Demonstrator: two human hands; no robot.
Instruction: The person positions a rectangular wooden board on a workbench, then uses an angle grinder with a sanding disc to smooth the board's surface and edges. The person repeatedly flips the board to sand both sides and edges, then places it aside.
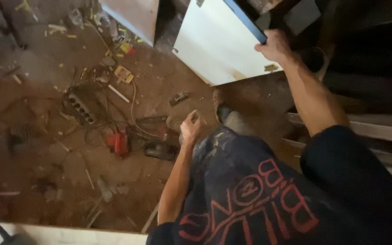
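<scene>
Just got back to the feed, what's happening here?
A person stands on a dusty floor littered with scraps and tools. Their right hand has a grip on the edge of a white panel, holding it upright. The left hand hangs loosely closed, holding nothing clear. A red tool lies below.

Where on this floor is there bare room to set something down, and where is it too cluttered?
The barest patch is the brown dirt floor between the white panel held by the right hand and the black power strip. Another lies lower left, with only thin sticks. It is crowded around the red tool and cords beside the left hand, and among yellow scraps up top.
</scene>
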